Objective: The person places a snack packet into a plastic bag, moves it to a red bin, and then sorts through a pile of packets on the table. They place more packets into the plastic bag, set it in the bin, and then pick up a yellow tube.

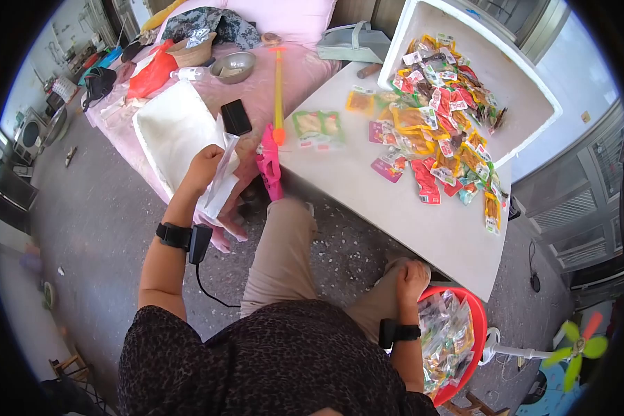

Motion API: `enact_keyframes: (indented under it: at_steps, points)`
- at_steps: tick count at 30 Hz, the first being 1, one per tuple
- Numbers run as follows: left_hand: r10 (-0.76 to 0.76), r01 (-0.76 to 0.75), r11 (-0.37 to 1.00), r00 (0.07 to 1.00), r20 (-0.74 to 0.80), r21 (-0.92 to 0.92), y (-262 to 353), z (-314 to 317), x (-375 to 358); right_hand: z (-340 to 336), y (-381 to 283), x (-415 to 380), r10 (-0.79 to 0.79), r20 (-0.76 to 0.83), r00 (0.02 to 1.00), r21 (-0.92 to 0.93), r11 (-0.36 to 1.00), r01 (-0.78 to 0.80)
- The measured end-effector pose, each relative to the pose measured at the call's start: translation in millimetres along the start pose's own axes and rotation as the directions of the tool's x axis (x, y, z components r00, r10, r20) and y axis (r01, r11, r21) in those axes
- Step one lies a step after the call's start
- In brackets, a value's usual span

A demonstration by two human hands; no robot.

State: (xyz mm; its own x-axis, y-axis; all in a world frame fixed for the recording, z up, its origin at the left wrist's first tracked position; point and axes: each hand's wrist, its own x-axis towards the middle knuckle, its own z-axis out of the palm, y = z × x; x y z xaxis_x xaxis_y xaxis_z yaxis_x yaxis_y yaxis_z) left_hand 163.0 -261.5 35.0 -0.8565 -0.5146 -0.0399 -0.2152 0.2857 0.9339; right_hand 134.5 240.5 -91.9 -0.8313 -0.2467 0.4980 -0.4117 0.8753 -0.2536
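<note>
My left hand (202, 168) is closed on a whitish flat strip (223, 164), thin like plastic or paper, which hangs down toward the floor. It is held over the near edge of a white foam box lid (170, 128) lying on the pink bed cover. My right hand (413, 280) rests on my right knee, its fingers draped over the trouser cloth with nothing seen in them. Beside that hand stands a red basin (480, 326) full of clear packets (447, 333). On the white table, a pale green-edged packet (317, 128) lies apart from the others.
A tipped white foam box (527, 104) spills many colourful food packets (423, 128) onto the table (367, 187). Left of the table lie a black phone (236, 117), a yellow-orange stick (279, 90) and a metal bowl (233, 67). A small fan (575, 350) stands at lower right.
</note>
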Motion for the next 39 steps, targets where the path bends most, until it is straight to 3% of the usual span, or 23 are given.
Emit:
enact_keyframes:
  at_steps: [3,4,6,8,10,12,15,18,21,24,28,30,33,37,39]
  points:
    - [-0.026,0.041,0.992,0.992,0.122,-0.123,31.5,41.9,-30.0,-7.3,-8.0,5.8,0.093,0.081,0.992,0.295,0.949,-0.113]
    - [-0.001,0.015,0.992,0.994,0.112,-0.127,31.5,57.1,-35.5,-6.9,-15.9,8.1,0.071,0.004,0.997,0.367,0.928,-0.067]
    - [0.129,-0.134,0.990,0.986,0.106,0.045,37.2,85.1,-49.2,-8.8,-39.4,13.0,0.278,0.209,0.938,0.579,0.737,-0.348]
    - [0.231,-0.247,0.961,0.964,0.131,0.127,38.0,109.0,-62.4,-10.6,-65.4,21.8,0.238,0.317,0.918,0.724,0.564,-0.397]
    - [0.306,-0.333,0.925,0.938,0.166,0.180,29.7,132.4,-72.3,-13.4,-95.0,34.7,0.091,0.393,0.915,0.834,0.385,-0.396]
    - [0.281,-0.325,0.918,0.938,0.206,0.227,35.8,146.6,-88.6,-12.8,-120.4,43.5,-0.036,0.477,0.878,0.867,0.181,-0.464]
    - [0.267,-0.331,0.897,0.934,0.239,0.291,29.0,162.3,-103.9,-0.2,-144.2,45.5,-0.123,0.589,0.799,0.807,0.035,-0.590]
    - [0.289,-0.358,0.874,0.927,0.241,0.330,15.3,173.8,-111.7,4.6,-157.5,45.5,-0.200,0.584,0.787,0.803,0.001,-0.596]
    - [0.285,-0.355,0.867,0.929,0.237,0.350,5.7,179.5,-118.6,29.0,-153.1,36.7,-0.130,0.685,0.717,0.729,0.144,-0.670]
    - [0.274,-0.337,0.898,0.931,0.239,0.283,-4.2,180.3,-115.9,20.9,-152.8,32.8,-0.066,0.752,0.655,0.652,-0.064,-0.755]
    - [0.272,-0.313,0.937,0.932,0.240,0.155,-6.5,183.2,-120.7,29.5,-145.1,27.9,-0.016,0.774,0.633,0.625,-0.139,-0.768]
    - [0.308,-0.355,0.931,0.893,0.328,0.091,-10.9,186.3,-129.7,32.3,-142.8,25.5,0.007,0.774,0.634,0.629,-0.132,-0.766]
    - [0.262,-0.317,0.947,0.850,0.457,0.046,-13.4,187.5,-138.0,37.1,-142.6,24.4,-0.048,0.751,0.659,0.617,-0.305,-0.726]
    - [0.178,-0.262,0.963,0.792,0.584,0.062,-16.0,186.3,-134.9,31.1,-143.7,30.1,-0.046,0.745,0.666,0.640,-0.235,-0.732]
    - [0.178,-0.169,0.983,0.821,0.542,-0.067,-21.1,190.0,-134.9,29.3,-143.5,33.9,-0.050,0.729,0.683,0.666,-0.177,-0.724]
